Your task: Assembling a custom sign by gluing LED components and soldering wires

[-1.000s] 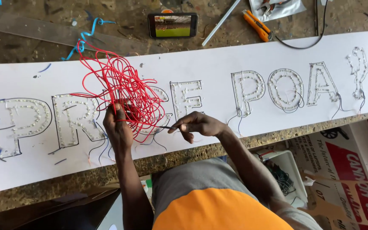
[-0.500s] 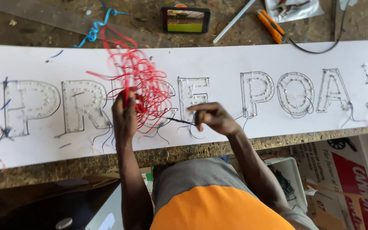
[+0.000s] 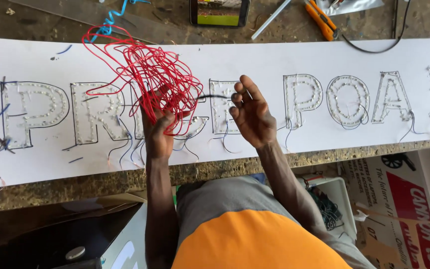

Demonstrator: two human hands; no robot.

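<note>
We noted left hand [image 3: 158, 134] grip closed on red wire tangle [image 3: 150, 79]; right hand [image 3: 251, 115] at 3 o'clock, grip pinching thin dark wire [image 3: 214, 96] above white sign board [image 3: 274, 60].

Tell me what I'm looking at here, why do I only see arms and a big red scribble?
The picture comes from a camera worn on a person's head, looking down, so you see only their arms and their grey and orange shirt. The left hand holds a tangled bunch of red wire. The right hand pinches a thin dark wire in its fingers. Under the hands lies a long white board with big letter outlines filled with tiny clear beads, thin wires trailing from them. Behind it are a phone and orange-handled pliers.
</note>
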